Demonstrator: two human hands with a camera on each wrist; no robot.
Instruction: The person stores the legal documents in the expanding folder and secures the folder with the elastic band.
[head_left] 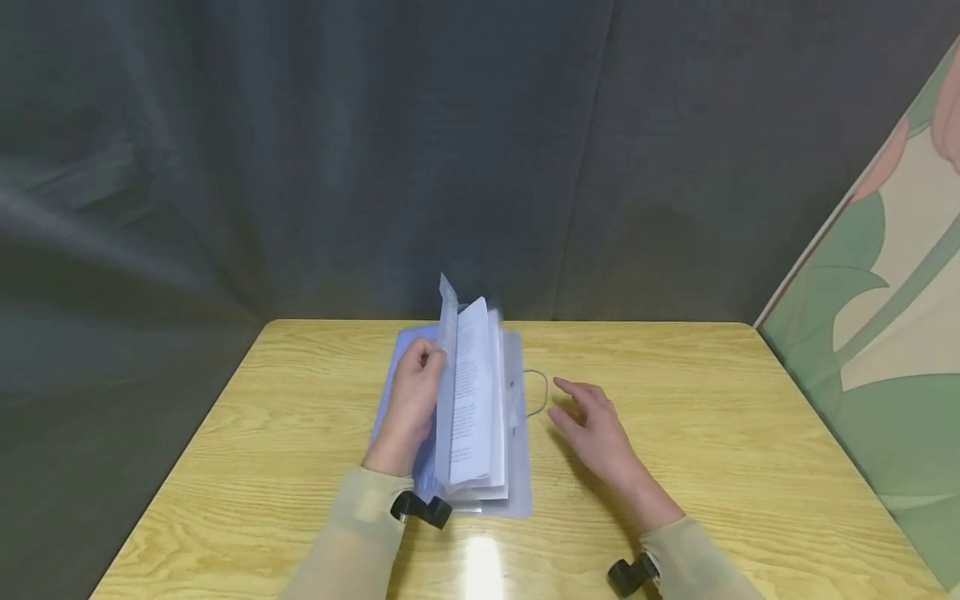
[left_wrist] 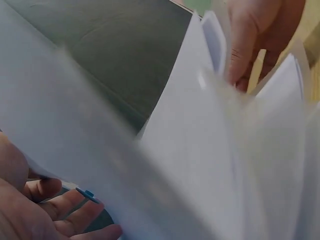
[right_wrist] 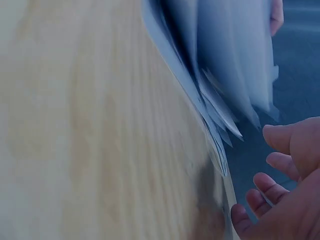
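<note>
A blue translucent document folder (head_left: 519, 492) lies spread on the table, its inner sheets fanned upright. Printed papers (head_left: 471, 392) show between the raised sleeves. My left hand (head_left: 411, 383) pinches the edge of a raised translucent flap (head_left: 447, 333) on the left side; in the left wrist view its fingers (left_wrist: 65, 220) bend behind that sheet, next to a small blue piece (left_wrist: 87, 195). A thin elastic loop (head_left: 546, 392) sticks out from the folder's right edge. Just right of the loop, my right hand (head_left: 596, 425) holds nothing, fingers spread and slightly bent.
The wooden table (head_left: 300, 400) ends at a dark grey curtain (head_left: 375, 167) behind and to the left. A floral-patterned panel (head_left: 892, 292) slants along the right side. Each wrist carries a small black camera (head_left: 633, 575).
</note>
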